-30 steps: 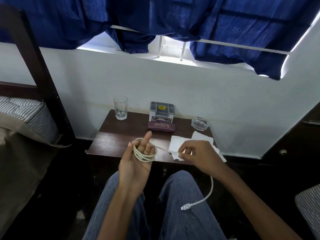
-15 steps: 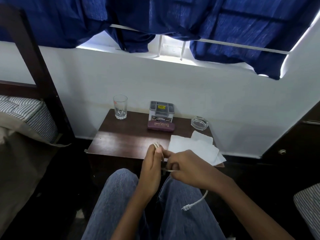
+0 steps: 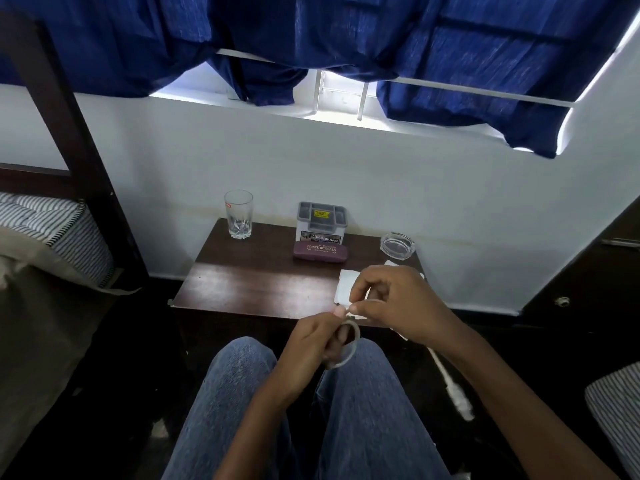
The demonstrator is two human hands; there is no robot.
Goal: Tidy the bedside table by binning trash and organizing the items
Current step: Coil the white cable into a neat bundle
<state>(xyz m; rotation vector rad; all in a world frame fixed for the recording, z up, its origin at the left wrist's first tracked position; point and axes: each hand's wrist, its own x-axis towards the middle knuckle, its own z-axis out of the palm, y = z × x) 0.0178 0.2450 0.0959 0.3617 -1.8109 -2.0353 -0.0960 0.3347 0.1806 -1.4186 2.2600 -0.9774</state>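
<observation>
A white cable is coiled around the fingers of my left hand, held just in front of the dark wooden bedside table. My right hand pinches the cable strand above the coil. The cable's loose end with its plug hangs below my right forearm. On the table stand a drinking glass, a grey organizer box, a maroon spectacle case, a glass ashtray and white tissue paper, partly hidden by my right hand.
A bed with a striped mattress and dark frame post stands at the left. Blue curtains hang over the window above the white wall. A dark cabinet is at the right. My knees in jeans sit below the hands.
My right hand swept up and to the right, winding another turn of cable round my left hand. The hanging plug end swung right and grew shorter.
</observation>
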